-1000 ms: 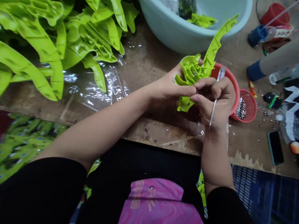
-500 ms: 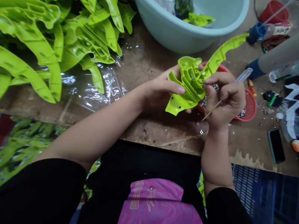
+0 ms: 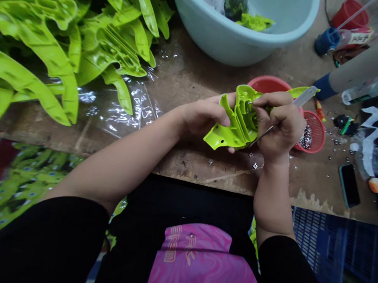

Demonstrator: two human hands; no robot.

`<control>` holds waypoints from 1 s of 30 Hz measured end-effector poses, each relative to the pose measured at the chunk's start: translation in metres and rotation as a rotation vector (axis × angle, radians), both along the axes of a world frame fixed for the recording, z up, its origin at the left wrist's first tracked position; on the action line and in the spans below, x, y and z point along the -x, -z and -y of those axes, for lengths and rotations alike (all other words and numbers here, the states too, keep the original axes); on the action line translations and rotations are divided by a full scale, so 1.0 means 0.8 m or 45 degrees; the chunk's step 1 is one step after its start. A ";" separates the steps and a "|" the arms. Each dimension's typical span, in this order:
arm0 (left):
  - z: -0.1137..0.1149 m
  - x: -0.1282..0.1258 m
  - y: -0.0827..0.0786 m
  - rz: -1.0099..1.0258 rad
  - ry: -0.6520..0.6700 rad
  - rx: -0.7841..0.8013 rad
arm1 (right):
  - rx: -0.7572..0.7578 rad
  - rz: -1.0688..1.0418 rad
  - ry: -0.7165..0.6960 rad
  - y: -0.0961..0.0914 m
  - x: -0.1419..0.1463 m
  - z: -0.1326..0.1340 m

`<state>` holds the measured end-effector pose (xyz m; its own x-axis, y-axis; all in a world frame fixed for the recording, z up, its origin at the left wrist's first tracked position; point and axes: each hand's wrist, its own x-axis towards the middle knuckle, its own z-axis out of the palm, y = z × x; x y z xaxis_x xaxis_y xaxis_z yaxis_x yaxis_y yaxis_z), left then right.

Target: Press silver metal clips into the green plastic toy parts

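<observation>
My left hand [image 3: 202,117] grips a lime-green plastic part [image 3: 234,125] from its left side, just above the wooden table's front edge. The part's ribbed inside faces up and its long curved tip points right, behind my right hand. My right hand [image 3: 281,125] is closed on a thin screwdriver with a clear handle [image 3: 303,96]; thumb and forefinger pinch at a spot on the part's ribs, where something too small to name may be held.
A big heap of like green parts [image 3: 59,30] fills the left of the table on clear film. A pale blue basin [image 3: 242,30] stands behind. Two red bowls [image 3: 314,132] with small metal screws, bottles, a tube and a phone [image 3: 349,185] lie at the right.
The green part has been tipped from upright to lying nearly flat, its long tip swinging down to the right. My right hand moved its fingertips onto the ribs and the screwdriver turned with it.
</observation>
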<state>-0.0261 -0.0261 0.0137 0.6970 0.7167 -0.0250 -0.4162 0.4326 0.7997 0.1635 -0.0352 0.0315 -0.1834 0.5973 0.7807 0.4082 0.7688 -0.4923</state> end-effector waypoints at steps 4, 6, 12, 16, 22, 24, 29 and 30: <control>0.003 0.003 0.002 0.020 0.044 -0.014 | 0.032 0.004 0.019 0.001 0.001 0.000; 0.003 0.004 0.005 0.044 0.073 -0.016 | -0.002 -0.001 -0.002 0.001 0.002 0.000; 0.002 0.004 0.005 0.066 0.112 -0.026 | -0.018 -0.002 -0.008 0.003 0.004 0.000; 0.004 0.003 0.002 0.107 0.089 -0.020 | 0.045 0.006 0.015 0.004 0.004 0.000; 0.006 0.002 -0.004 0.127 0.119 0.039 | -0.132 0.002 -0.087 0.003 0.003 -0.005; 0.006 0.001 -0.004 0.125 0.120 0.052 | -0.222 0.029 -0.073 0.005 0.003 -0.009; 0.004 0.000 0.002 0.143 0.127 0.053 | -0.178 0.078 0.060 0.008 0.004 -0.012; 0.003 0.000 0.003 0.147 0.135 0.045 | -0.159 0.076 0.075 0.008 0.005 -0.012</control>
<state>-0.0260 -0.0285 0.0117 0.7685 0.6388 0.0360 -0.4548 0.5060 0.7329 0.1597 -0.0259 0.0255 -0.1994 0.5070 0.8386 0.4800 0.7966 -0.3675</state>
